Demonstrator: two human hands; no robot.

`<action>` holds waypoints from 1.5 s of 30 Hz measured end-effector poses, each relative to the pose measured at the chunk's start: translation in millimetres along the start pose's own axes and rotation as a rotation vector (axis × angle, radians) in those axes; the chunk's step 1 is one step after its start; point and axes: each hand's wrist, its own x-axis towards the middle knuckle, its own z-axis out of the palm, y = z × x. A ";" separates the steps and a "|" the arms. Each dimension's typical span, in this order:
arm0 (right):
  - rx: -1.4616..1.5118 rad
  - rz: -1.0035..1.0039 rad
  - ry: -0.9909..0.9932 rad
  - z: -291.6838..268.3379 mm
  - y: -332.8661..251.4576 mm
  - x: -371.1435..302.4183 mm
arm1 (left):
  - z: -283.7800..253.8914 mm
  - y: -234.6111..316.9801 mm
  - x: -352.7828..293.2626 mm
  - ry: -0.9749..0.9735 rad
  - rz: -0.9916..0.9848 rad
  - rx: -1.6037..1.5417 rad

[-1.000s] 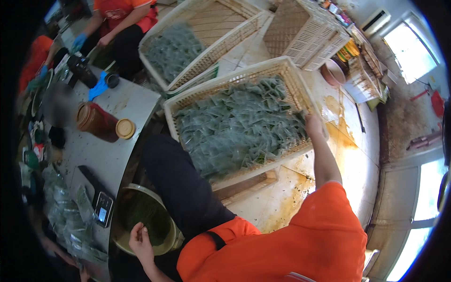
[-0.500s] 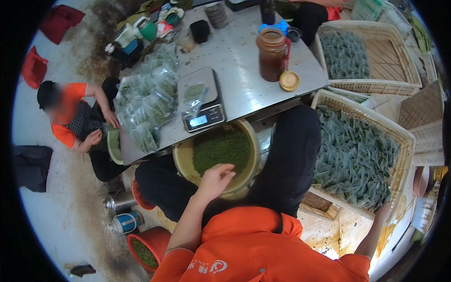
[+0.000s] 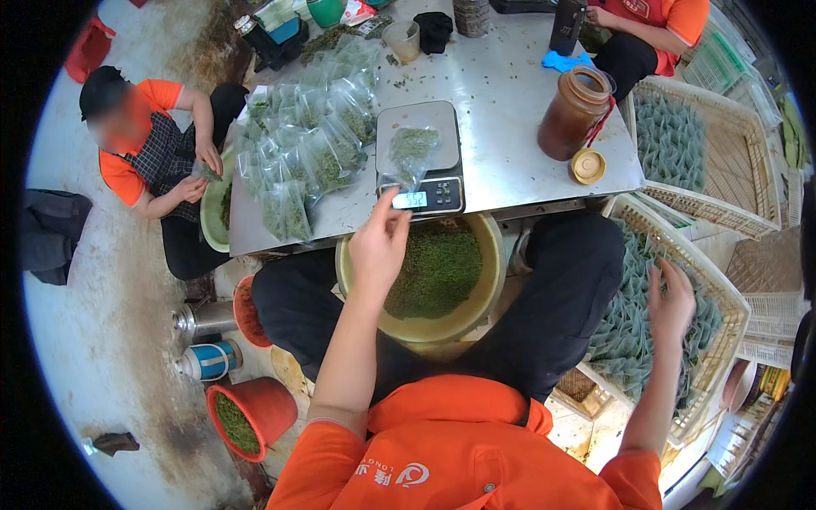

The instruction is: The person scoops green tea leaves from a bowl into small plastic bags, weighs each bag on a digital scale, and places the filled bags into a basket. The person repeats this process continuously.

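Note:
My left hand (image 3: 380,246) reaches over the tub to the front left corner of a digital scale (image 3: 453,153). Its fingers are apart, close to the end of a clear bag (image 3: 414,146) of green leaf that lies on the scale's plate. Below the table edge, between my legs, stands a round pale tub (image 3: 491,299) holding loose green leaf (image 3: 438,268). Out to the right, my right hand (image 3: 671,297) hovers over a crate (image 3: 738,306) packed with upright filled bags (image 3: 625,319). Its fingers are bent and apart, with nothing visible in them.
Filled clear bags (image 3: 310,140) are heaped left of the scale. A brown jar (image 3: 571,119) and its yellow lid (image 3: 588,167) stand at the table's right. At left, a co-worker (image 3: 153,144) handles leaf over a green basin (image 3: 213,223). A red bucket (image 3: 276,408) sits on the floor.
My left hand has moved from over the tub up to the scale. My right hand has come from the crate's near rim to above its bags. The whole view has shifted.

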 end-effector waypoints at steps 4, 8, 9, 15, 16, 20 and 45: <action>0.375 -0.348 0.097 40.0 -147.7 83.9 | 0.4 -13.2 30.1 -0.040 0.070 0.196; 0.606 -0.474 0.203 85.9 -228.6 130.9 | -1.9 -20.4 16.5 0.019 -0.059 -0.248; 0.673 -0.476 0.218 102.1 -244.3 135.4 | 0.2 -28.8 11.4 0.024 -0.143 -0.441; 0.919 -0.404 0.133 159.8 -270.4 116.5 | -7.6 -18.8 -9.8 0.048 -0.306 -0.919; 0.935 -0.439 0.115 154.8 -273.6 118.7 | -9.7 -18.9 -11.6 0.053 -0.321 -0.931; 1.082 -0.588 -0.111 145.8 -286.0 97.8 | -14.4 -24.5 -27.0 0.013 -0.360 -0.985; 1.141 -0.523 -1.128 151.6 -293.7 51.8 | -37.2 -30.9 -53.4 -0.140 -0.087 -0.251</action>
